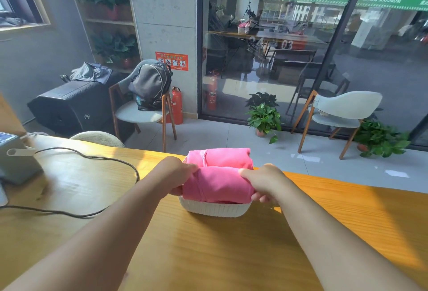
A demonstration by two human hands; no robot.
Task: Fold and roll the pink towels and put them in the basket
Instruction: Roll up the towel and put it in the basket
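A white ribbed basket stands near the far edge of the wooden table. One rolled pink towel lies in its far half. A second rolled pink towel sits in the near half, just above the rim. My left hand grips that roll's left end, thumb on top and fingers underneath. At the roll's right end my right hand grips it the same way. Both forearms reach in from the bottom corners.
A black cable loops over the table's left part, beside a grey device. The table's far edge lies just behind the basket. Chairs, potted plants, a black case and a glass wall stand beyond.
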